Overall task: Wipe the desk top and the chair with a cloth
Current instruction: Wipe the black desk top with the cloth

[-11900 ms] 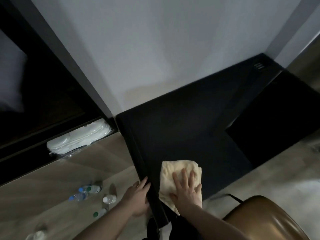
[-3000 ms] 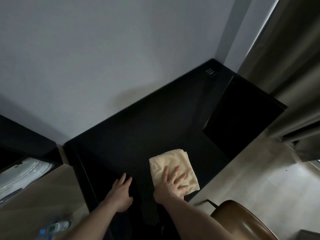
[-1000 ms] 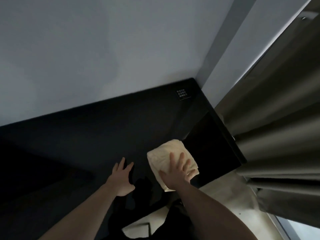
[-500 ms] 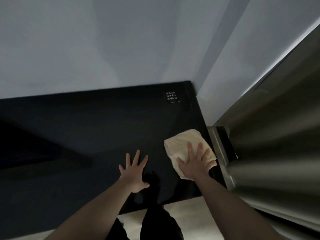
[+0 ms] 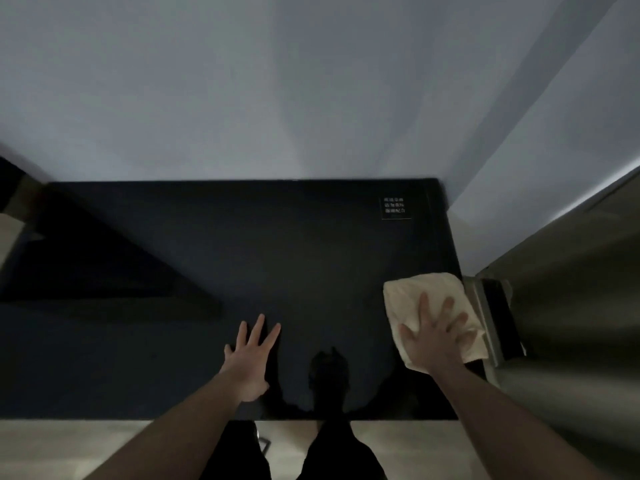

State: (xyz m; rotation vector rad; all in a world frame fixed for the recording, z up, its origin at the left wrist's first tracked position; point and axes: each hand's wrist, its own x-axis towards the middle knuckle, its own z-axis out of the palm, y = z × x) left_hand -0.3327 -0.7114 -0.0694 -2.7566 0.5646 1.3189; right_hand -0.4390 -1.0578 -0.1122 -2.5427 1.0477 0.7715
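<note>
The glossy black desk top (image 5: 263, 265) fills the middle of the view, running up to a grey wall. A folded cream cloth (image 5: 420, 297) lies at the desk's right edge. My right hand (image 5: 436, 336) presses flat on the cloth with its fingers spread. My left hand (image 5: 251, 356) rests flat on the bare desk near the front edge, fingers straight and apart. The chair is out of view.
A small white-lettered label (image 5: 394, 206) sits at the desk's far right corner. Grey curtains (image 5: 571, 299) hang right of the desk, over a metal-edged dark strip (image 5: 498, 320). Pale floor (image 5: 69, 445) and my dark trouser legs (image 5: 339, 452) lie below the front edge.
My right hand has slid the cloth rightward to the desk's right edge. My left hand has stayed flat on the desk. The view has swung to face the wall squarely.
</note>
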